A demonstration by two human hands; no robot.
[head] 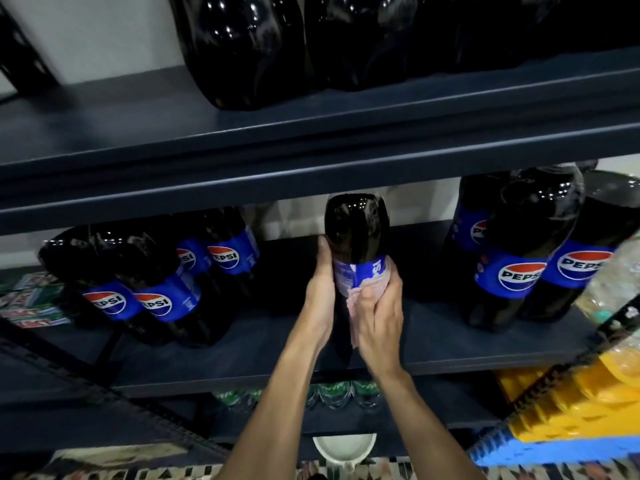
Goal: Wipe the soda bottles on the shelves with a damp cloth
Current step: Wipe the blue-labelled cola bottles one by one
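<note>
Gripping the dark soda bottle (356,230) at its blue label with the left hand (320,289), fingers curled round its left side. Pressing a pale pink cloth (350,296) onto the label's near face with the right hand (377,320), fingers wrapped over it. Upright, mid-way along the middle shelf (450,348). PEPSI legible on the left bottles (156,296) and right bottles (519,268); held label unreadable.

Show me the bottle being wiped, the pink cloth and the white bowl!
Dark plastic cola bottle with blue label (356,230): head view, its shiny dark upper body.
Pale pink cloth (350,301): head view, the fold against the label.
White round bowl (344,446): head view, its inside wall.
</note>
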